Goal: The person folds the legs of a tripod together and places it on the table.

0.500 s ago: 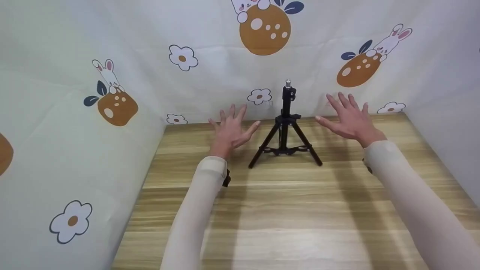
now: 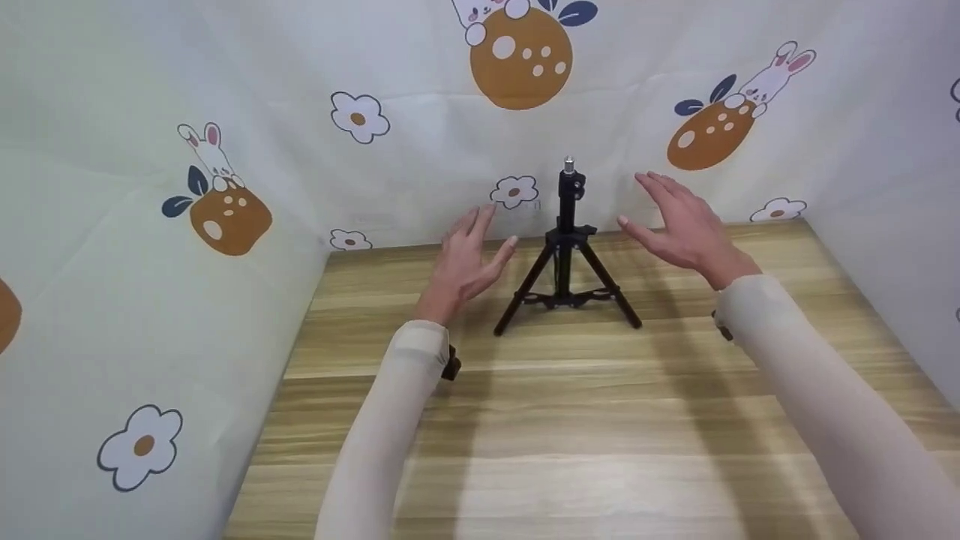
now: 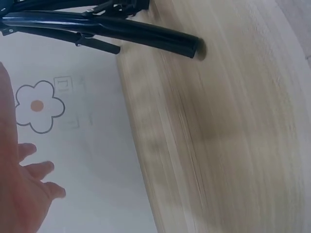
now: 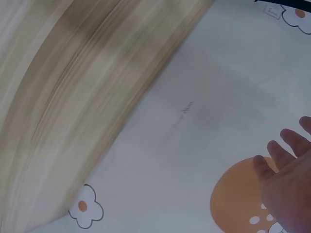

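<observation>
Two pale sleeves (image 2: 832, 420) reach in from the near side, over a wood table (image 2: 585, 427) with light and dark stripes. A small black thing (image 2: 451, 365) sticks out under the left cuff (image 2: 421, 341). Past the cuffs are two bare hands. The left hand (image 2: 465, 262) is on the left of a black stand (image 2: 564, 259), and the right hand (image 2: 686, 229) is on the right of it. On both hands the fingers are loose and nearly straight, with the thumbs out toward the stand. They hold nothing, and there is a gap between each hand and the stand. The stand is upright near the back of the table, with its legs spread and a silver tip (image 2: 568, 164) on top. Behind it hangs a white cloth (image 2: 427, 172) with flowers (image 2: 360, 118), oranges (image 2: 521, 67) and bunnies (image 2: 214, 160).
</observation>
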Tool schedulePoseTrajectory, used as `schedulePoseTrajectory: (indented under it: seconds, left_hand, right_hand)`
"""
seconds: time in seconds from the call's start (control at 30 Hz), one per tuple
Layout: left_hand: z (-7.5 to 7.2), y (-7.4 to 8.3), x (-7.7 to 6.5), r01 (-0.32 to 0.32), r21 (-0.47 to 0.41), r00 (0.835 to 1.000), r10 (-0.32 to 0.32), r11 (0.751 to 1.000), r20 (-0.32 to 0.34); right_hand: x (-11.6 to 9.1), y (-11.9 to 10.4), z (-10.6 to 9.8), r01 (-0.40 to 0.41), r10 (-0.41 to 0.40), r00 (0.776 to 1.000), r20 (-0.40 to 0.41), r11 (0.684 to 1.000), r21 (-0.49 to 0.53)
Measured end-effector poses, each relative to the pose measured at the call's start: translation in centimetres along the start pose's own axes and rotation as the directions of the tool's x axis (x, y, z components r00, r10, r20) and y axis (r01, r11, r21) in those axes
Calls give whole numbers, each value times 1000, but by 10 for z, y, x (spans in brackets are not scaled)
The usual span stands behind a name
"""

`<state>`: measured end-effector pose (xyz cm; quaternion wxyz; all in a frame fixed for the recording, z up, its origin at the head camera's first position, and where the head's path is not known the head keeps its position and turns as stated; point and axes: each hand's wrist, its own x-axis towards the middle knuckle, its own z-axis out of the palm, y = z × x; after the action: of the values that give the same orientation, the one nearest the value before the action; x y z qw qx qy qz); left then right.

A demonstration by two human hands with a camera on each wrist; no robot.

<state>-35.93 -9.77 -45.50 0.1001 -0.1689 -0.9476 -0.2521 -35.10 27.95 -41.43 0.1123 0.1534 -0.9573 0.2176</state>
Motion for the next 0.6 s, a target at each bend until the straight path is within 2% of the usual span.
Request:
schedulePoseTrajectory:
  seconds: [0.13,0.43,0.6]
  left_hand:
    - [-1,3,-5,-26,-57,1000,26,998,-6]
    - [-1,14,-14,-88,-110,996,84,990,-44]
    - [0,16,-18,-142,-126,988,134,982,-71]
  right_hand:
    - [2,-8,-3,21,-20,999,-36,999,34]
    - [3,-24,-8,49,-35,993,-113,991,123]
    - [2,-32,-9,103,-78,984,-163,983,155]
